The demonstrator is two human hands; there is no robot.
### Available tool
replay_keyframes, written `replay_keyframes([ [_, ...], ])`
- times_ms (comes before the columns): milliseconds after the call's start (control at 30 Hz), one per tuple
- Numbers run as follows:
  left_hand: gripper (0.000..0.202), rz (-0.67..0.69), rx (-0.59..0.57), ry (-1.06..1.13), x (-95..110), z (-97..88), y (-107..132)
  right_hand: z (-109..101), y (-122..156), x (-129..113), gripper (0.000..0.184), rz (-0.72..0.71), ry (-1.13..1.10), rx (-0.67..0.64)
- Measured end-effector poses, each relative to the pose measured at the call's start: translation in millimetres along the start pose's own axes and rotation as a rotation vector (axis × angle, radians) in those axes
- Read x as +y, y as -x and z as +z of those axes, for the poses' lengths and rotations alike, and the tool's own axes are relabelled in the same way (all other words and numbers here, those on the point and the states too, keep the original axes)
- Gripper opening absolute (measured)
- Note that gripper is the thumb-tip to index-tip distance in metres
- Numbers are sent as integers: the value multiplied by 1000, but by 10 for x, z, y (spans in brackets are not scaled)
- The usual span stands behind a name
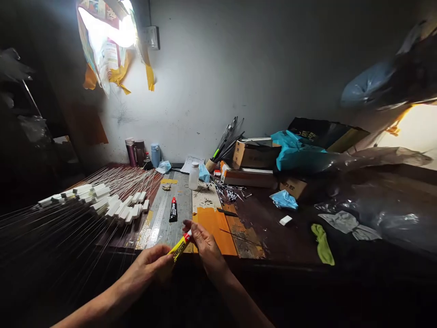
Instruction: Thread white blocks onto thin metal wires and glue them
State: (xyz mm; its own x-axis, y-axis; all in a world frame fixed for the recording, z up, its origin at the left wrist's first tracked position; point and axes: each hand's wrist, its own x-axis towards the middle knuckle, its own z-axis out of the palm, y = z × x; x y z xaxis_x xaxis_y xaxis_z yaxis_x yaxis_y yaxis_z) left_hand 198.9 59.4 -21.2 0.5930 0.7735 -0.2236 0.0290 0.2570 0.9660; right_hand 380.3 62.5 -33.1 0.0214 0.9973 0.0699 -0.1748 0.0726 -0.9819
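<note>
Near the table's front edge, my left hand [150,266] is closed around a yellow glue-type tube [179,248] with dark lettering. The tube slants up to the right and ends in a red collar and a white cap. My right hand [206,248] pinches that white cap between thumb and fingers; part of it is hidden by the fingertips. Just beyond my hands, a black tube with a red cap [174,210] lies on the grey board [183,200]. An orange sheet [215,232] lies beneath and beyond my right hand.
To the left, many thin rods carry white blocks [112,207]. A ruler [160,218] lies beside the black tube. Behind stand a white bottle [194,176], flasks [155,156] and a pot of brushes [210,165]. Boxes [256,154], a blue mask [284,199] and a green cloth [322,244] lie rightward.
</note>
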Motion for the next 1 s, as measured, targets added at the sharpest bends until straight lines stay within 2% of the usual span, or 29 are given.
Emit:
replay_keyframes([
  [100, 51, -34, -8, -115, 17, -26, 0, -344, 198, -24, 41, 20, 227, -58],
  [167, 49, -48, -23, -166, 17, -12, -34, -504, 338, -35, 41, 68, 318, -80],
  [267, 49, -73, -46, -214, 43, 44, -138, -638, 494, -19, 45, 156, 306, -114],
  [367, 50, -114, -76, -237, 121, 104, -280, -716, 568, 18, 46, 178, 211, -97],
  [500, 49, -205, -127, -238, 220, 169, -465, -794, 657, 14, 37, 70, 189, -18],
  [600, 49, -320, -159, -138, 239, 203, -587, -862, 756, -49, 23, -84, 310, 50],
  [667, 48, -366, -199, -110, 252, 213, -669, -930, 807, -91, 15, -155, 410, 47],
  [733, 44, -325, -249, -153, 286, 217, -759, -1015, 826, -111, 14, -160, 459, 30],
  [867, 42, -196, -320, -314, 385, 245, -946, -1161, 779, -93, 23, -45, 403, 27],
  [1000, 44, -185, -345, -386, 436, 313, -1072, -1220, 729, -78, 24, -21, 427, 50],
])
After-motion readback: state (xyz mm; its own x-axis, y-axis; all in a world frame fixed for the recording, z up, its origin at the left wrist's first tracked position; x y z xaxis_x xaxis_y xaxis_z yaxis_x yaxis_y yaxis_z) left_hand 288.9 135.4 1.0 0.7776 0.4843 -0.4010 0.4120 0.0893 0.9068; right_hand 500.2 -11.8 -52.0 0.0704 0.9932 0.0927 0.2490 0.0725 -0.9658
